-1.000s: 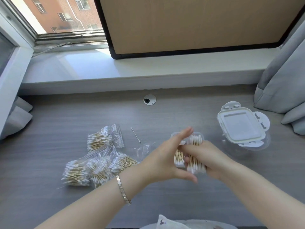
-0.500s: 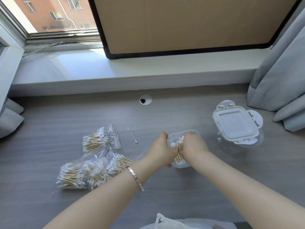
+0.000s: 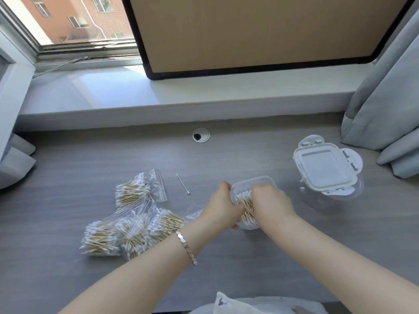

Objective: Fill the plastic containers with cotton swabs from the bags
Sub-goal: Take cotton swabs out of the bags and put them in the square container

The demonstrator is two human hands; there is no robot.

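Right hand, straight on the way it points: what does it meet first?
Probably the cotton swabs in the open container the right hand reaches into; its fingers are hidden, so depth is unclear.

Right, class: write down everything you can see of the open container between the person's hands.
The clear plastic container is small, rectangular with rounded corners, translucent and lidless. It stands upright on the grey desk, partly filled with wooden-stemmed cotton swabs. The left hand grips its left side; the right hand reaches in from above onto the swabs, fingers hidden.
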